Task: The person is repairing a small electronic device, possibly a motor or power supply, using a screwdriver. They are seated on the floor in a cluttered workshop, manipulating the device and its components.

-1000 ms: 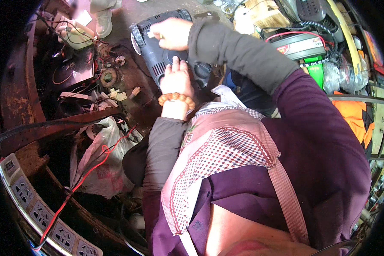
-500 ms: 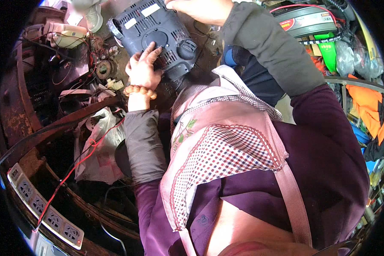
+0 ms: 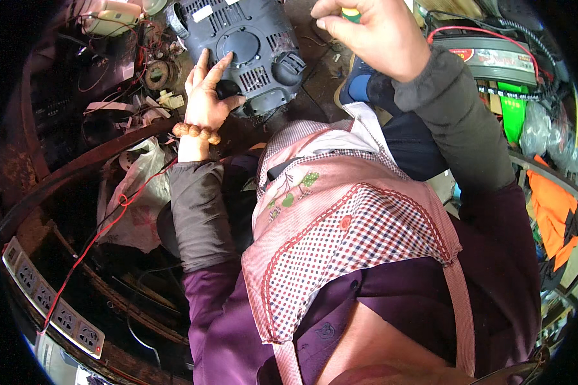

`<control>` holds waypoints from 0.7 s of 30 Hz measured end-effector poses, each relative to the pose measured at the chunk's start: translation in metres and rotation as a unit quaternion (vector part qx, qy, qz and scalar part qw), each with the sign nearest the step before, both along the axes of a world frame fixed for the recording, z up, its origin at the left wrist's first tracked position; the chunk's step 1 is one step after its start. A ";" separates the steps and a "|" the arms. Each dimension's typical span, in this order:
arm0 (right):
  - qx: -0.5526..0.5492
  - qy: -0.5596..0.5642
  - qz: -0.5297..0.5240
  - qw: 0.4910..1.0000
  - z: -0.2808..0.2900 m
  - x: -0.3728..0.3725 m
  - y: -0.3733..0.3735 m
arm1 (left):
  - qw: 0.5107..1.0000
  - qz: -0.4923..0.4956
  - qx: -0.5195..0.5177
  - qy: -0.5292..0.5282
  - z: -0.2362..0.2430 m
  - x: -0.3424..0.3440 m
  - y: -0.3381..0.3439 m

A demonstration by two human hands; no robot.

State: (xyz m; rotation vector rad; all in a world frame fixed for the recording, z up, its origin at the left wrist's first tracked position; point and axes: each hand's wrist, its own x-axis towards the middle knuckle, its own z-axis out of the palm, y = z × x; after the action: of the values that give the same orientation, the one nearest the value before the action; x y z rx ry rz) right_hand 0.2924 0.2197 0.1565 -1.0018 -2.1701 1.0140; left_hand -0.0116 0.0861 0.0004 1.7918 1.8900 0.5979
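The black plastic appliance (image 3: 266, 42), like an induction cooker turned underside up, lies at the top of the head view. Vent slots, a round cover, pale labels and a round knob-like part show on it; its far edge is cut off. My left hand (image 3: 205, 96) rests on its near left side, fingers spread on the plastic, gripping nothing. To the right of the appliance and apart from it, my right hand (image 3: 382, 38) is closed round a green-and-yellow tool handle (image 3: 351, 14), like a screwdriver's. Only the handle's end shows; the fingers hide the rest.
Loose wires and a copper coil (image 3: 157, 75) clutter the left side. A power strip (image 3: 52, 300) lies lower left, near a red cable (image 3: 99, 234) and a white plastic bag (image 3: 138, 202). A grey-green device (image 3: 494, 58) and orange cloth (image 3: 552, 212) stand at right.
My right hand has moved right and nearer, away from the appliance, and the green-and-yellow handle now shows in it. My left hand stays on the housing, fingers more spread. The whole view has shifted.
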 end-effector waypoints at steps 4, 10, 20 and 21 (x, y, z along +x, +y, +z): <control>0.128 0.003 0.037 0.991 -0.009 -0.011 -0.001 | 1.000 0.001 -0.003 0.002 0.002 0.000 0.000; 0.043 0.038 0.062 0.996 -0.017 -0.012 -0.007 | 1.000 0.007 -0.005 0.004 0.005 0.001 0.001; 0.106 0.035 0.078 0.991 -0.022 -0.008 -0.001 | 1.000 0.009 -0.005 0.003 0.002 0.004 -0.003; 0.108 0.030 0.083 0.990 -0.021 -0.007 -0.002 | 1.000 0.009 -0.002 0.004 0.003 0.003 -0.002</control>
State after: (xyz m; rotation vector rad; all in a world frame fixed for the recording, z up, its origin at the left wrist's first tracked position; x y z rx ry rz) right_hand 0.2856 0.2178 0.1355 -0.6912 -2.2850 0.8466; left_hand -0.0082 0.0837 0.0034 1.7778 1.9128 0.5938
